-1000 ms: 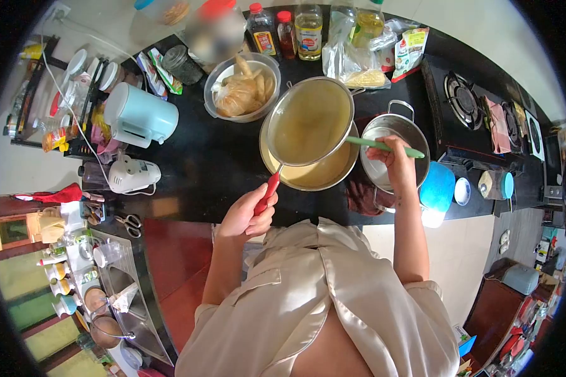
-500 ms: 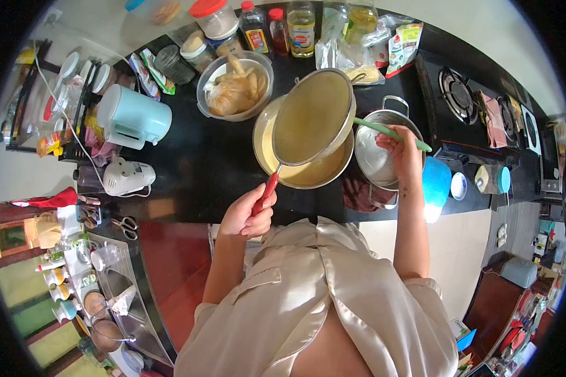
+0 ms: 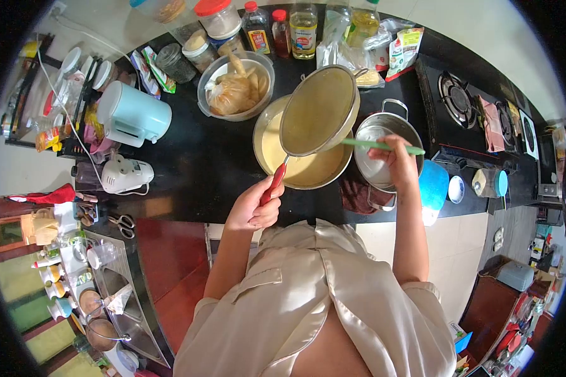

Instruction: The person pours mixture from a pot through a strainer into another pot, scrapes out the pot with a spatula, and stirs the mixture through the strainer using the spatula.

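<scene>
My left hand is closed round the red handle of a mesh strainer, which is held tilted above a round pan. Pale yellow liquid lies in that pan. Over the steel pot beside it, my right hand grips the green handle of a utensil. The utensil's far end passes behind the strainer's right side, so its head is hidden. White residue coats the inside of the steel pot, which has two loop handles.
Left of the pan stands a plastic tub holding a knotted bag. Bottles and jars line the wall behind. A light-blue jug and a white hand mixer are at left. The gas stove is at right.
The strainer has shifted slightly right. My right hand has moved a little left and down, and the green handle now lies more level.
</scene>
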